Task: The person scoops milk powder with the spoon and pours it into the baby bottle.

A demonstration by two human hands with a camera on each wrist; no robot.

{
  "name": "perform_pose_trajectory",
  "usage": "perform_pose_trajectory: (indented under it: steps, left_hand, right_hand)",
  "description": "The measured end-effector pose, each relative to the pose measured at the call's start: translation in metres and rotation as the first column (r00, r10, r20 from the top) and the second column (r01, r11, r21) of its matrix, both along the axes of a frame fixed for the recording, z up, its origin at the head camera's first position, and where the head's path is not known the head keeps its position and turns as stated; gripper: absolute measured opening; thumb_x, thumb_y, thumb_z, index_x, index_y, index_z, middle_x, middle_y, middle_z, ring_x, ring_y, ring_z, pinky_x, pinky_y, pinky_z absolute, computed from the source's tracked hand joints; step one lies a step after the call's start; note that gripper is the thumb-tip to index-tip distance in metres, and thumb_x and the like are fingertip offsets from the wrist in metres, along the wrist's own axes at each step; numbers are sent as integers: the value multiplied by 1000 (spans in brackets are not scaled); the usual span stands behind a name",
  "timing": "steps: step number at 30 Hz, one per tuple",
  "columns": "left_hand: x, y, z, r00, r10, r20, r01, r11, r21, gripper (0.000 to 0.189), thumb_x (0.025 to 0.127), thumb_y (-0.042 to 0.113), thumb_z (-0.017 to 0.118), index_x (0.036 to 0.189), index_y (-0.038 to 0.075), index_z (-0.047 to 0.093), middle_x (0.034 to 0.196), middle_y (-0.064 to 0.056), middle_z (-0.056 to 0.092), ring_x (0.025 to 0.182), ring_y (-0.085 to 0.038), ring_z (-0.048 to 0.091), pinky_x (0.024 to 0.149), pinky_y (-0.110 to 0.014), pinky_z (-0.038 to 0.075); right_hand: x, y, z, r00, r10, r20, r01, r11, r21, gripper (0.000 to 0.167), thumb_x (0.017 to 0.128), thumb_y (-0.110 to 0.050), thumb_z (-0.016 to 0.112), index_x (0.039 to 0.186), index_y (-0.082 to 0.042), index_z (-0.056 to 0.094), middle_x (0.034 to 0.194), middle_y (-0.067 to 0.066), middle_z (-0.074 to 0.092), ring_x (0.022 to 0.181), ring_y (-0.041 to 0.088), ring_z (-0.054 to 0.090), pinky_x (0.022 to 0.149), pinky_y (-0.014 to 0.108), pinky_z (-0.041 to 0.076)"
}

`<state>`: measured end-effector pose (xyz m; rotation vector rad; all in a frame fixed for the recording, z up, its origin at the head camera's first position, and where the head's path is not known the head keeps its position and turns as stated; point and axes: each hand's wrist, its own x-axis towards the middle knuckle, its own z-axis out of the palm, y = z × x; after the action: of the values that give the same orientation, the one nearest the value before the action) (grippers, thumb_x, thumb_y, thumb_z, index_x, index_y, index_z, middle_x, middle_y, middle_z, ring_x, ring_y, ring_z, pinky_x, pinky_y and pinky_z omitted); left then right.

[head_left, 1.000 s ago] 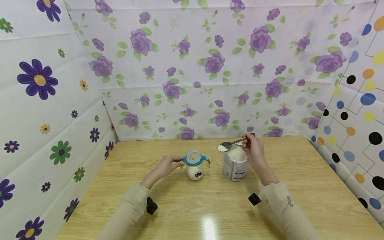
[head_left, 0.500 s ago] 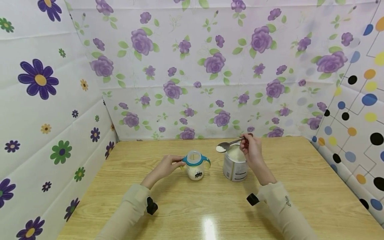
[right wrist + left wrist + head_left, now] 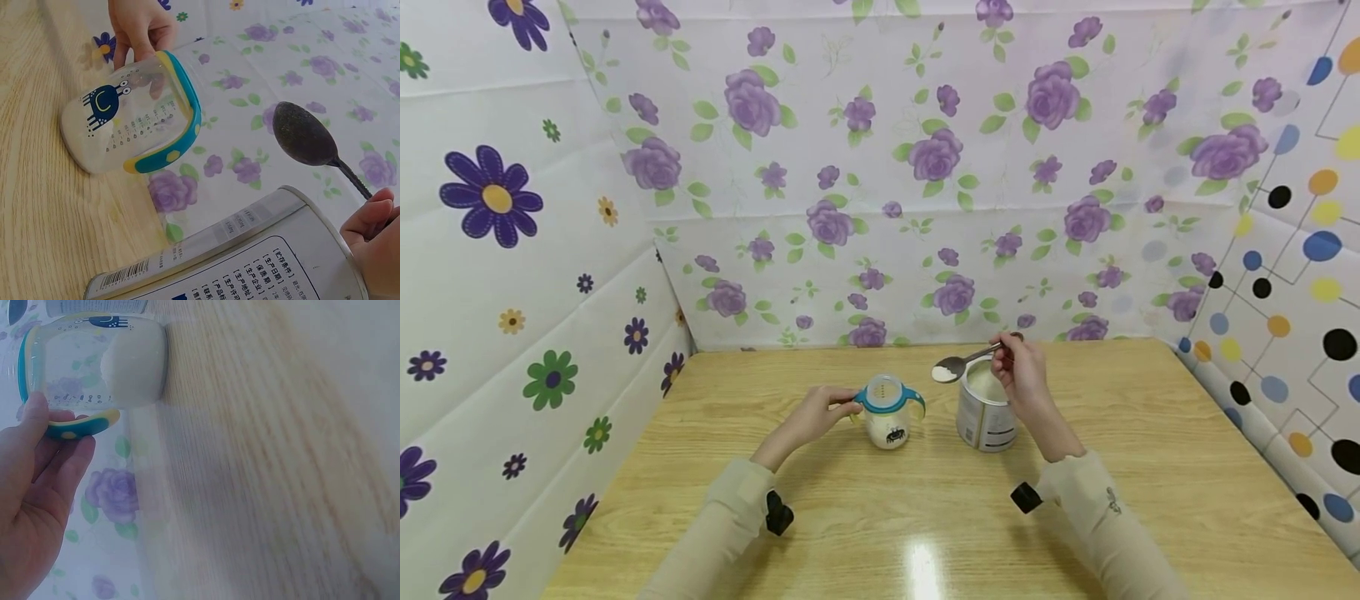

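A clear baby bottle [image 3: 887, 427] with a blue collar and two handles stands upright and uncapped on the table. White powder fills its lower part, seen in the left wrist view. My left hand [image 3: 812, 419] pinches the bottle's left handle [image 3: 81, 427] between thumb and fingers. To the right stands an open milk powder can [image 3: 987, 421], with pale powder inside. My right hand [image 3: 1024, 377] holds a dark metal spoon [image 3: 952, 365] by its handle. The spoon's bowl carries white powder and hangs just left of the can's rim, above the gap between can and bottle.
The wooden table [image 3: 880, 517] meets a wall of flowered cloth [image 3: 880, 250] at the back. Patterned cloth also closes off the left and right sides. A black wrist camera [image 3: 778, 512] sits at the left sleeve, another black camera [image 3: 1026, 497] at the right.
The right hand and the loaded spoon have moved a little left, from over the can's opening towards the bottle. The left hand, bottle and can have stayed in place.
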<state>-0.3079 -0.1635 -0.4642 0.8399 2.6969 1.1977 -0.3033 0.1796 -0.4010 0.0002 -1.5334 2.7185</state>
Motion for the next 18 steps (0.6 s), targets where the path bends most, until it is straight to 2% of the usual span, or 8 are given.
perform_pose_trajectory:
  steps: [10, 18]
  left_hand:
    - [1, 2, 4, 1000, 16, 12, -16, 1000, -5, 36, 96, 18, 60, 129, 6, 62, 119, -12, 69, 100, -21, 70, 89, -34, 57]
    - [1, 2, 3, 1000, 14, 10, -14, 1000, -5, 35, 96, 18, 60, 128, 7, 63, 120, -12, 69, 99, -21, 70, 89, -33, 57]
  right_hand:
    - [-1, -1, -1, 1000, 22, -8, -22, 999, 25, 35, 104, -13, 39, 80, -6, 63, 63, -3, 53, 52, 4, 48, 46, 11, 41]
    - [0, -5, -2, 1000, 25, 7, -25, 999, 25, 36, 104, -11, 40, 77, -7, 64, 61, -4, 54, 50, 3, 48, 46, 11, 42]
